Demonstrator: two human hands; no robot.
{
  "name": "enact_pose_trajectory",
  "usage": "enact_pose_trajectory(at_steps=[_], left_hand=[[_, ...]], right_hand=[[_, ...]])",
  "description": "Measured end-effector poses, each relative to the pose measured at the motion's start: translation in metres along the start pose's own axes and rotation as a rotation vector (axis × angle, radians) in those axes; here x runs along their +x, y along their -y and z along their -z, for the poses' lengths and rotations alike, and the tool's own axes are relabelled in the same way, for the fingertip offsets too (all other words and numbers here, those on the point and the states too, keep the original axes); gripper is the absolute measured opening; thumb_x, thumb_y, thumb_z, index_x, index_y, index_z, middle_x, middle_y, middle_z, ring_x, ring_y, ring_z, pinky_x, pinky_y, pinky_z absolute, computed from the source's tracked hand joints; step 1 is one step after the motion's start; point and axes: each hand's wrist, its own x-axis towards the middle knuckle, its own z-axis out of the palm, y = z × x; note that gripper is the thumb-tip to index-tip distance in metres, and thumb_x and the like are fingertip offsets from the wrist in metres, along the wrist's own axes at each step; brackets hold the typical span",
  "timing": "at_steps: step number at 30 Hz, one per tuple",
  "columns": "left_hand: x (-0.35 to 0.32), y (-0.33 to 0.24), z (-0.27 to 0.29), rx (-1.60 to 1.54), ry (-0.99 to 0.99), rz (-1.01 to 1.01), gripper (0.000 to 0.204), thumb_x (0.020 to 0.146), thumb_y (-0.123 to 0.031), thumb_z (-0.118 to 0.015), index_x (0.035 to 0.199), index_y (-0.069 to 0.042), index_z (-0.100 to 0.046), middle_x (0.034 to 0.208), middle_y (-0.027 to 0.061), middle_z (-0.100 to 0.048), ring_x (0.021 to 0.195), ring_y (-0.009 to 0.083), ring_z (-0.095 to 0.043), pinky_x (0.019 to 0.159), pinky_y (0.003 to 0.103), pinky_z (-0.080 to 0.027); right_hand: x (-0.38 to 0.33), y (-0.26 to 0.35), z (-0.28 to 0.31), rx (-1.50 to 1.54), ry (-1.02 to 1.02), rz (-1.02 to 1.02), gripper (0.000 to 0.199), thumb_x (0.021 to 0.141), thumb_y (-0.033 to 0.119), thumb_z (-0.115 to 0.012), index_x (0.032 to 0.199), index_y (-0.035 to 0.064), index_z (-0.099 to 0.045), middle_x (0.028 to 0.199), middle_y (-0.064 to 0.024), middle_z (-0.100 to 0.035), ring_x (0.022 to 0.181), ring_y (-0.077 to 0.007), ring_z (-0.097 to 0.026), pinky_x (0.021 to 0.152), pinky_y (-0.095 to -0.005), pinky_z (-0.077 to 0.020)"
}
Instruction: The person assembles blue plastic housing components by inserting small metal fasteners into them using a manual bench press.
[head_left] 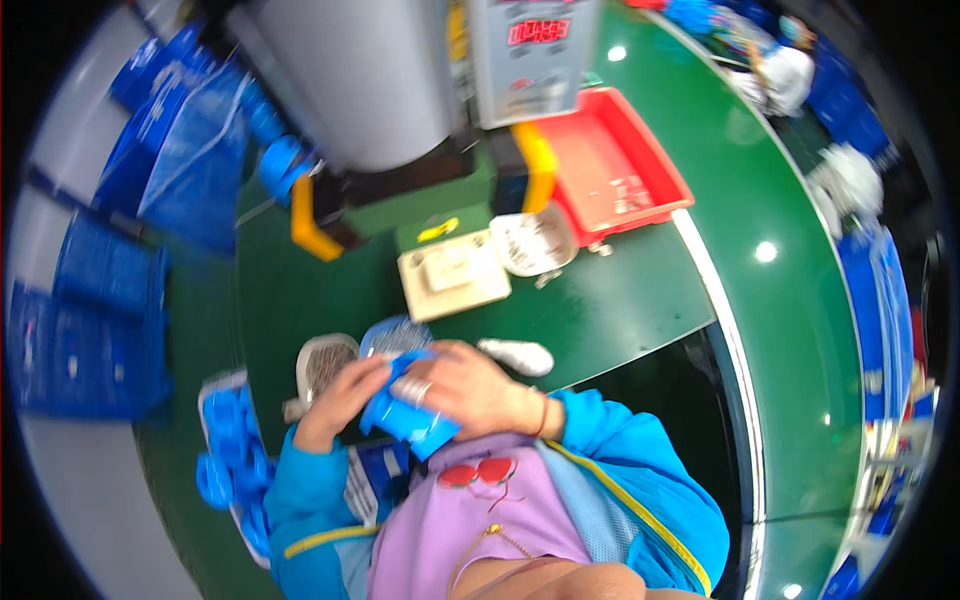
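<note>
Close in front of my chest, a bright blue plastic part (418, 424) is held between both hands. My left hand (345, 398) has its fingers closed on the part's left side. My right hand (468, 388), with a ring on one finger, wraps over the part's top and right side. The fingers hide much of its shape, and the picture is somewhat blurred. Just beyond the hands stand a pale bowl of small brownish pieces (327, 362) and a blue bowl of small greyish pieces (396, 333). To the right of them lies a white elongated object (517, 356).
Beyond the bowls, a beige block fixture (455, 276) sits under a grey machine (345, 80) with a control box (528, 55). A white bowl (535, 243) and a red tray (655, 190) hold small pieces. Blue parts (230, 430) lie at left, near blue crates (90, 345).
</note>
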Motion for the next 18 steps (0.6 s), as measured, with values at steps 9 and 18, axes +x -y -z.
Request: enact_pose_trajectory(at_steps=[9, 18], left_hand=[[0.018, 0.081, -0.048, 1.038, -0.626, -0.378, 0.033, 0.082, -0.006, -0.071, 0.111, 0.002, -0.059, 0.109, 0.0180, -0.056, 0.101, 0.0375, -0.056, 0.089, 0.044, -0.049], [0.038, 0.092, -0.037, 0.947, -0.594, -0.229, 0.009, 0.081, -0.003, -0.067, 0.082, -0.001, -0.059, 0.084, 0.0155, -0.057, 0.087, 0.0381, -0.060, 0.073, 0.049, -0.050]], right_hand=[[-0.121, -0.026, 0.024, 1.062, -1.008, -0.994, 0.062, 0.098, 0.043, -0.053, 0.143, 0.0010, -0.042, 0.137, -0.0137, -0.055, 0.124, -0.0276, -0.056, 0.104, -0.0424, -0.0456], [-0.115, -0.016, 0.004, 1.102, -0.878, -1.023, 0.060, 0.099, 0.039, -0.056, 0.141, -0.0015, -0.042, 0.132, -0.0144, -0.057, 0.118, -0.0242, -0.058, 0.099, -0.0383, -0.0475]])
